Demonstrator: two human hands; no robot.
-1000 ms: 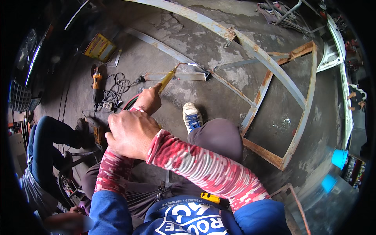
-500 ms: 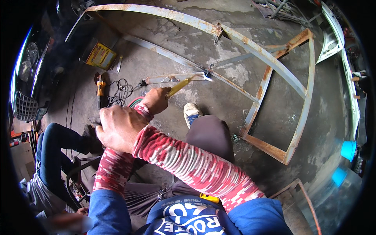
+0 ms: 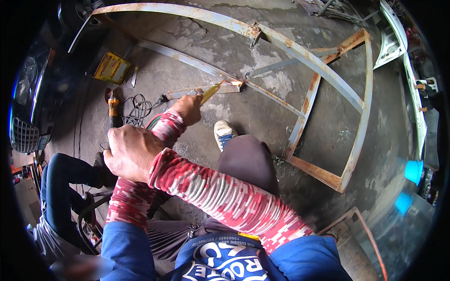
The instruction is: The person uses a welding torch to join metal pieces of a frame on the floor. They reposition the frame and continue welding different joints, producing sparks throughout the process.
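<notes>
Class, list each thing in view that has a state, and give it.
Torch: lit, bright near the tip
Left hand: closed on the torch
Right hand: over the left forearm, grip hidden
Metal frame: rusty in patches
Angle grinder: lying on the floor
Cable: loosely coiled

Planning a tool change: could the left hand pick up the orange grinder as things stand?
Probably not: the left hand is wrapped around the yellow torch, so it looks occupied. The orange grinder lies on the floor to its left, and may need leaning to reach.
</notes>
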